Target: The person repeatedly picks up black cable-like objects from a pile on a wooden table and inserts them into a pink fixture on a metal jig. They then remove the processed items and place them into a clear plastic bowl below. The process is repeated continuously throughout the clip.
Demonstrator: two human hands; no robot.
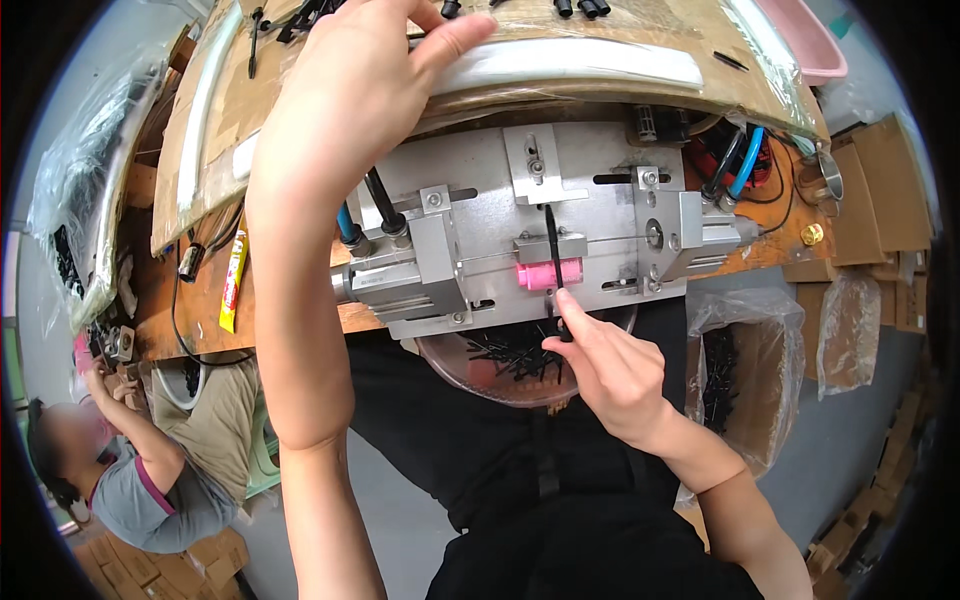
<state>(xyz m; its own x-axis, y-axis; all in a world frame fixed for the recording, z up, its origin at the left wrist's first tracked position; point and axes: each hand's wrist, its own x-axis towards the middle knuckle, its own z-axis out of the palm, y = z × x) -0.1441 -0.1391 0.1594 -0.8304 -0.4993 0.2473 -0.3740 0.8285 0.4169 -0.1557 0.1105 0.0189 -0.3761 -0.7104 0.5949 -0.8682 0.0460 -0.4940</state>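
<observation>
My right hand (620, 375) pinches the lower end of a thin black rod (553, 245). The rod lies across a metal fixture plate (490, 255), its far end at a small bracket (535, 165) and its middle over a pink cylinder (550, 274) on the plate. My left hand (375, 70) reaches far forward over a cardboard sheet (640, 25), close to small black parts (575, 8). Its thumb is stretched out, away from the fingers, and the fingertips are partly cut off by the upper edge; nothing shows in it.
Metal cylinders with hoses flank the plate, left (410, 290) and right (705, 240). Below it sits a bowl (460, 370) of black rods. A plastic-lined box (745, 370) stands right. A yellow tube (233, 280) lies left; another person (160, 480) sits beyond.
</observation>
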